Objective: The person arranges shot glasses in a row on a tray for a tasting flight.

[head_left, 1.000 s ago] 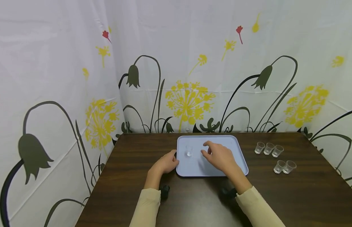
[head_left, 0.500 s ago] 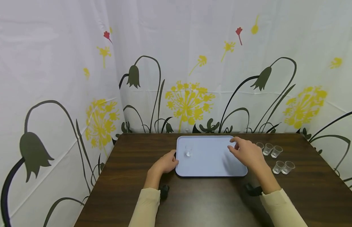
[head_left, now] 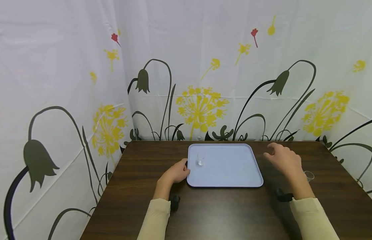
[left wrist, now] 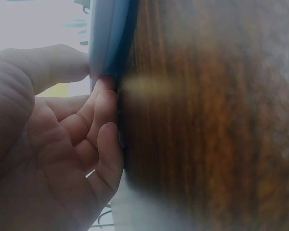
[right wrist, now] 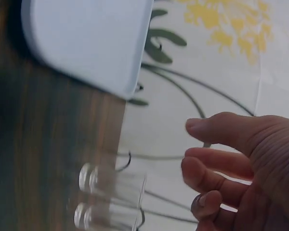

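Observation:
A pale blue tray [head_left: 229, 166] lies on the dark wood table. One small clear shot glass [head_left: 201, 160] stands on its left part. My left hand [head_left: 175, 171] grips the tray's left edge; in the left wrist view the thumb is against the rim and the fingertips [left wrist: 106, 96] are at its underside. My right hand [head_left: 285, 160] is in the air just right of the tray, fingers loosely bent, holding nothing. Two shot glasses [right wrist: 119, 185] are close to it in the right wrist view. In the head view the right hand hides most of the glasses there.
Part of one shot glass [head_left: 309, 175] shows beside the right wrist. Behind the table [head_left: 149, 160] hangs a white curtain [head_left: 186, 40] printed with flowers. Both wrists wear black bands.
My right hand has moved rightward from above the tray to the group of shot glasses, now covering most of them. The left hand, tray and the glass on it have stayed put.

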A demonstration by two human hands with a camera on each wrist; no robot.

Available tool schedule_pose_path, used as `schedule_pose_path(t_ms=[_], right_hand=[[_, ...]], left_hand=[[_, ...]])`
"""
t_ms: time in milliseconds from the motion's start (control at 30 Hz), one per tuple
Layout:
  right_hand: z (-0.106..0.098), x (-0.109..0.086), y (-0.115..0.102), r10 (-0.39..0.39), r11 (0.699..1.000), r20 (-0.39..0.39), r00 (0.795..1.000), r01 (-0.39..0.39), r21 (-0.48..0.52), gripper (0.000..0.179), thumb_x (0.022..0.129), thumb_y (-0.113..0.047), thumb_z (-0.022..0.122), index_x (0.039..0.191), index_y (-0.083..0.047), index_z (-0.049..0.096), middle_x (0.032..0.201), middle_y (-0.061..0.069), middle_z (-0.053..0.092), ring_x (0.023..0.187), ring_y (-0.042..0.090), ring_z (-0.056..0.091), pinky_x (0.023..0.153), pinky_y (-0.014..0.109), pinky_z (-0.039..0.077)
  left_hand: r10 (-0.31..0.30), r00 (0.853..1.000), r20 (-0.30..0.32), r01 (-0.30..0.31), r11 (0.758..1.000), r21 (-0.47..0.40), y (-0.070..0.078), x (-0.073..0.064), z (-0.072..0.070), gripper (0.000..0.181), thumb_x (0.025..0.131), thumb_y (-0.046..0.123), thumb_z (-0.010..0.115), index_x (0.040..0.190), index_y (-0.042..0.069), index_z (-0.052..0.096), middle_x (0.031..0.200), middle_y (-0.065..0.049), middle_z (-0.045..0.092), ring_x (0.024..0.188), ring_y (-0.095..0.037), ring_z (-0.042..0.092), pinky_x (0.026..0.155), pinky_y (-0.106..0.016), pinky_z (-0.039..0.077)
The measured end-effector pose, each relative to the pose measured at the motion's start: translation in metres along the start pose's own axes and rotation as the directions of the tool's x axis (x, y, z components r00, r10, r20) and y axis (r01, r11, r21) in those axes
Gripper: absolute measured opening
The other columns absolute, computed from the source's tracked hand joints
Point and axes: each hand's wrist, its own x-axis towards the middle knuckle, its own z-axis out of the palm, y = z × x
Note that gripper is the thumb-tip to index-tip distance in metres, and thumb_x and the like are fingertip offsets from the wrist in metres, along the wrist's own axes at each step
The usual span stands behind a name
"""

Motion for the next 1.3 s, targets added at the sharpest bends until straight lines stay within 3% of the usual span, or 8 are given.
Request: schedule_pose_path(t_ms=[200, 533, 667, 967, 1300], right_hand=[[-0.009, 0.004, 0.020, 0.080, 0.996, 0.065, 0.995, -0.079, -0.030, 0.063, 0.104, -0.039, 0.064, 0.152, -0.001, 0.052, 0.141, 0.033, 0.063, 0.105, 0.053, 0.067, 0.078, 0.064, 0.049], [-0.005, 0.012, 0.033, 0.132, 0.990, 0.123, 0.984, -0.124, -0.068, 0.067, 0.103, -0.041, 0.064, 0.151, 0.005, 0.050, 0.145, 0.039, 0.056, 0.113, 0.060, 0.062, 0.086, 0.071, 0.048], [-0.002, 0.014, 0.035, 0.131, 0.990, 0.127, 0.983, -0.123, -0.068, 0.065, 0.104, -0.040, 0.063, 0.149, 0.005, 0.051, 0.145, 0.039, 0.056, 0.117, 0.062, 0.060, 0.089, 0.073, 0.046], [0.005, 0.016, 0.036, 0.141, 0.989, 0.099, 0.985, -0.136, -0.053, 0.056, 0.104, -0.034, 0.063, 0.145, 0.003, 0.053, 0.135, 0.037, 0.063, 0.105, 0.057, 0.065, 0.083, 0.069, 0.047], [0.012, 0.017, 0.028, 0.144, 0.989, 0.055, 0.988, -0.141, -0.050, 0.051, 0.104, -0.029, 0.064, 0.143, 0.002, 0.055, 0.131, 0.036, 0.066, 0.103, 0.057, 0.065, 0.081, 0.068, 0.049]], left_hand=[[0.003, 1.000, -0.006, -0.003, 1.000, 0.003, 0.000, 0.000, 0.000, 0.070, 0.103, 0.031, 0.059, 0.166, 0.009, 0.038, 0.073, 0.004, 0.061, 0.058, -0.014, 0.053, 0.056, -0.032, 0.043], [0.010, 1.000, -0.002, -0.010, 1.000, -0.011, -0.004, 0.002, 0.002, 0.070, 0.103, 0.032, 0.058, 0.166, 0.011, 0.037, 0.072, 0.004, 0.061, 0.057, -0.014, 0.052, 0.056, -0.032, 0.042], [0.013, 1.000, 0.001, -0.013, 1.000, -0.016, -0.003, 0.001, 0.001, 0.069, 0.103, 0.032, 0.058, 0.166, 0.010, 0.038, 0.071, 0.004, 0.061, 0.057, -0.014, 0.052, 0.056, -0.032, 0.043], [0.004, 1.000, -0.002, -0.004, 1.000, -0.008, -0.002, 0.001, 0.000, 0.070, 0.104, 0.034, 0.058, 0.166, 0.012, 0.037, 0.073, 0.004, 0.062, 0.059, -0.014, 0.052, 0.057, -0.032, 0.043], [0.003, 1.000, 0.003, -0.003, 1.000, -0.012, -0.003, 0.000, 0.000, 0.070, 0.103, 0.032, 0.058, 0.166, 0.011, 0.038, 0.073, 0.004, 0.061, 0.058, -0.014, 0.052, 0.057, -0.032, 0.043]])
